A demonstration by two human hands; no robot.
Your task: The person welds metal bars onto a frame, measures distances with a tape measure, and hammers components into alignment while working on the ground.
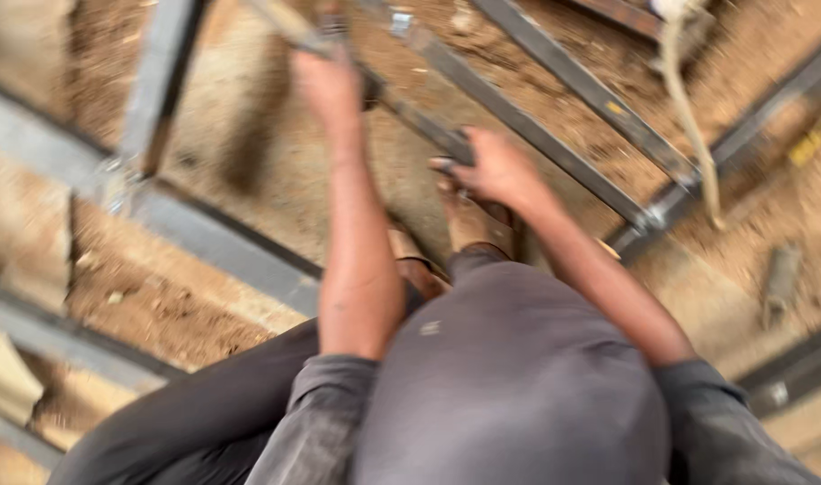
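Left hand point(328, 85): far centre, fingers closed round a slanting steel bar point(401, 108).
Right hand point(491, 169): nearer, fingers curled over the same bar's lower stretch.
Bar: part of a welded frame point(204, 242) lying on sandy ground point(249, 135).
Step, as judged: steadying or shifting the bar.
Next move calls for: firm two-handed grip, feet clear.

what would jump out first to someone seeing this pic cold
First the two bare forearms reaching down the middle: the left hand grips a grey metal bar near the top, and the right hand closes on the same bar lower down. Around them a welded frame of grey steel bars lies across reddish sandy ground. The picture is blurred, and the person's dark grey clothing fills the bottom.
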